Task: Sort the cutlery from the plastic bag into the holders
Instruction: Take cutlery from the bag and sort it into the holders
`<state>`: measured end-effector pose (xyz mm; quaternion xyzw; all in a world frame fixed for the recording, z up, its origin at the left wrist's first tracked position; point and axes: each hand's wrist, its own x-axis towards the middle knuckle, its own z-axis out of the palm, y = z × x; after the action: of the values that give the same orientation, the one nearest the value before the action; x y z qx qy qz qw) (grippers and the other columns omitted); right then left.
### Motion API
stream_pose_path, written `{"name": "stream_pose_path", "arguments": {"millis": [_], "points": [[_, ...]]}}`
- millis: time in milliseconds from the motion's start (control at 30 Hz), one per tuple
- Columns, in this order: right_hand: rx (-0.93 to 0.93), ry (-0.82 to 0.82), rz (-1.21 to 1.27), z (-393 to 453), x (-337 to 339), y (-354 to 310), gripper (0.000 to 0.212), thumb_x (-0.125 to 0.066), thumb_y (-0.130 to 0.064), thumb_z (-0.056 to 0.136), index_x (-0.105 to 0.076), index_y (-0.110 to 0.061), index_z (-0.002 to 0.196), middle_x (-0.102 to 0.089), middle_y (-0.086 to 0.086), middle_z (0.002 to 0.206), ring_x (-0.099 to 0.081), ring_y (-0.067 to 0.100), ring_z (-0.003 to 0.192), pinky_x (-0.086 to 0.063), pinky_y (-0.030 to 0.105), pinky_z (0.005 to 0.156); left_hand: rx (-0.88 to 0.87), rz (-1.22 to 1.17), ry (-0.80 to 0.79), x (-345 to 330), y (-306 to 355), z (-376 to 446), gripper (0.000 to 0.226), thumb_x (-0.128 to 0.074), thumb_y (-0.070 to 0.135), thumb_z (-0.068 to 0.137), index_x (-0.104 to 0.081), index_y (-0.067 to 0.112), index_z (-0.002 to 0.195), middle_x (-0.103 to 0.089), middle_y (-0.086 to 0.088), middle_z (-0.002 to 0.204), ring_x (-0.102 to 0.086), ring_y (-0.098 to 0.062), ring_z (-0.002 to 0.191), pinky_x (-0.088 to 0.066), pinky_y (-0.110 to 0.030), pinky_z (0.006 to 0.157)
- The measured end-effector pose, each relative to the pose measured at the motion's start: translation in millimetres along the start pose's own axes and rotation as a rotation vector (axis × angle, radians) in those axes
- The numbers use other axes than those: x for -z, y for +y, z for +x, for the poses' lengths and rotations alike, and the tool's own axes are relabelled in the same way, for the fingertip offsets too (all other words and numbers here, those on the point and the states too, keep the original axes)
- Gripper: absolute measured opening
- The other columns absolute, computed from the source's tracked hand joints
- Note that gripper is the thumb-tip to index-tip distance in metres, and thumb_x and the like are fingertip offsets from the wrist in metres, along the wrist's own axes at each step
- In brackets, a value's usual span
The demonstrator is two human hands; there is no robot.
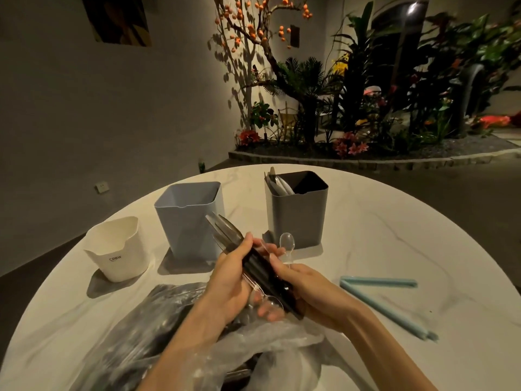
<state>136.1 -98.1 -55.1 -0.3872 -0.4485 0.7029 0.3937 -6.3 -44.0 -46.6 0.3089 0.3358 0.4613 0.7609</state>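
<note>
My left hand and my right hand both grip a bundle of plastic cutlery, dark and clear pieces mixed, held slanting over the table's middle. A clear spoon sticks up out of the bundle near my right fingers. Under my forearms lies the clear plastic bag with more dark cutlery inside. Behind the hands stand three holders: a white one at the left, a light blue one in the middle, and a dark grey one at the right with several pieces standing in its left corner.
A round white marble table carries everything. A light blue bag-sealing clip, opened in a V, lies to the right of my hands. Beyond the table are a grey wall, a planted bed with flowers and a dark floor.
</note>
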Motion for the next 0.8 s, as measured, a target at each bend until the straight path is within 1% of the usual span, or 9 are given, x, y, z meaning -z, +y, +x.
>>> {"name": "stream_pose_path", "arguments": {"millis": [67, 200, 267, 333, 433, 533, 600, 667, 800], "points": [[0.001, 0.049, -0.042, -0.8, -0.4, -0.3, 0.055, -0.048, -0.049, 0.101, -0.066, -0.001, 0.119, -0.072, 0.015, 0.100, -0.070, 0.021, 0.088, -0.058, 0.026, 0.075, 0.007, 0.014, 0.019, -0.7, 0.9, -0.9, 0.022, -0.057, 0.025, 0.101, -0.063, 0.004, 0.099, -0.073, -0.015, 0.082, -0.075, -0.033, 0.093, -0.061, -0.040, 0.068], [0.049, 0.147, -0.167, -3.0, -0.4, -1.6, 0.051, -0.048, -0.056, 0.099, -0.072, -0.015, 0.118, -0.074, 0.015, 0.105, -0.072, 0.027, 0.096, -0.060, 0.035, 0.085, 0.021, 0.008, 0.078, 0.5, 0.4, 2.8, 0.022, -0.057, 0.024, 0.100, -0.065, 0.003, 0.102, -0.068, -0.010, 0.076, -0.075, -0.026, 0.083, -0.056, -0.041, 0.074], [0.069, 0.189, -0.227, -5.1, 2.1, -3.3, 0.050, -0.049, -0.056, 0.099, -0.071, -0.015, 0.116, -0.076, 0.011, 0.101, -0.074, 0.025, 0.093, -0.061, 0.035, 0.082, 0.028, -0.045, 0.092, 1.1, 1.5, 3.8, 0.020, -0.057, 0.022, 0.101, -0.064, 0.004, 0.100, -0.065, -0.010, 0.076, -0.074, -0.028, 0.083, -0.057, -0.045, 0.076], [0.071, 0.196, -0.274, -8.0, 5.4, -5.2, 0.053, -0.050, -0.056, 0.097, -0.068, -0.011, 0.118, -0.075, 0.013, 0.099, -0.075, 0.030, 0.087, -0.062, 0.036, 0.077, 0.038, -0.080, 0.083, 1.3, 3.0, 2.7, 0.019, -0.055, 0.021, 0.103, -0.063, 0.004, 0.099, -0.063, -0.010, 0.074, -0.074, -0.029, 0.082, -0.057, -0.051, 0.080], [0.067, 0.190, -0.391, -12.1, 9.0, -5.5, 0.046, -0.050, -0.052, 0.099, -0.068, -0.013, 0.116, -0.074, 0.012, 0.093, -0.071, 0.026, 0.072, -0.058, 0.027, 0.058, 0.059, -0.078, 0.072, 2.0, 3.3, 1.7, 0.018, -0.054, 0.022, 0.104, -0.059, 0.006, 0.098, -0.056, -0.007, 0.069, -0.070, -0.025, 0.072, -0.056, -0.049, 0.082], [0.067, 0.262, -0.503, -11.4, 10.8, -3.0, 0.044, -0.048, -0.049, 0.101, -0.068, -0.010, 0.109, -0.071, 0.001, 0.077, -0.064, 0.018, 0.058, -0.050, 0.022, 0.047, 0.059, -0.113, 0.080, 3.7, 2.0, 4.2, 0.018, -0.052, 0.022, 0.105, -0.054, 0.007, 0.096, -0.048, -0.006, 0.065, -0.066, -0.022, 0.062, -0.055, -0.046, 0.084], [0.083, 0.314, -0.554, -9.5, 11.4, -1.0, 0.043, -0.048, -0.047, 0.102, -0.069, -0.009, 0.103, -0.069, -0.003, 0.072, -0.062, 0.013, 0.055, -0.049, 0.021, 0.047, 0.044, -0.168, 0.096, 4.5, 2.0, 5.6, 0.019, -0.052, 0.021, 0.105, -0.054, 0.005, 0.093, -0.047, -0.006, 0.062, -0.063, -0.021, 0.065, -0.054, -0.046, 0.093], [0.096, 0.352, -0.576, -8.2, 12.6, 0.0, 0.042, -0.048, -0.045, 0.102, -0.070, -0.010, 0.099, -0.069, -0.002, 0.073, -0.062, 0.011, 0.054, -0.049, 0.020, 0.048, 0.024, -0.227, 0.121, 5.3, 2.8, 6.2, 0.020, -0.051, 0.019, 0.105, -0.054, 0.005, 0.091, -0.048, -0.007, 0.062, -0.061, -0.021, 0.069, -0.052, -0.047, 0.098], [0.037, 0.328, -0.468, -11.7, 14.7, -1.3, 0.042, -0.047, -0.046, 0.103, -0.066, -0.009, 0.097, -0.071, 0.002, 0.079, -0.065, 0.017, 0.058, -0.053, 0.024, 0.051, 0.002, -0.308, 0.153, 4.7, 4.3, 5.1, 0.020, -0.051, 0.018, 0.105, -0.054, 0.007, 0.090, -0.048, -0.007, 0.061, -0.059, -0.020, 0.065, -0.052, -0.045, 0.098]]}}
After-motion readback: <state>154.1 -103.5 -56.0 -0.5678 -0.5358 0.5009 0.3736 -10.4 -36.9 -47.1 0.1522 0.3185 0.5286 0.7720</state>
